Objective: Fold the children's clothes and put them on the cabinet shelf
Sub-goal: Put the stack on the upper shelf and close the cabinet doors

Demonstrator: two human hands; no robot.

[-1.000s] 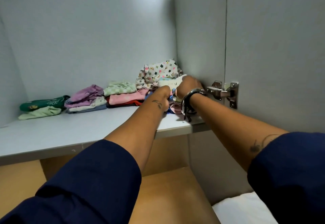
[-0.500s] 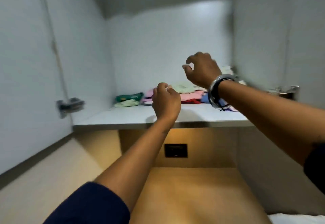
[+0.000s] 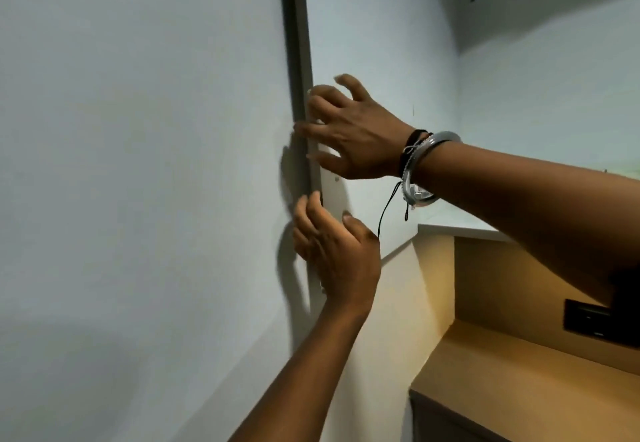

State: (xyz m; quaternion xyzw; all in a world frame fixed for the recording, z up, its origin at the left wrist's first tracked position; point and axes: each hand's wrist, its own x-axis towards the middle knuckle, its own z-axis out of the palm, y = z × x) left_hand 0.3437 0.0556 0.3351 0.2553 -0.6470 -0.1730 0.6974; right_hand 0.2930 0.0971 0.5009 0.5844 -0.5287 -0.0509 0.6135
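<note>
2 hands (image 3: 349,199) at door edge (image 3: 304,60)

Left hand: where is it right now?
In the head view, the left hand is centre frame at the cabinet door edge, directly below the right hand.

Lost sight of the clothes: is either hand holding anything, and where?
No clothes are held. Both the right hand and left hand are open, fingers at the cabinet door edge; a firm grip cannot be told.

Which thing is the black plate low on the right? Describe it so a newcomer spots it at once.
Start at the white shelf on the right and drop into the lit wooden recess beneath it. On its back wall, beside the right forearm, sits a black plate: the only dark rectangle on pale wood.
</note>
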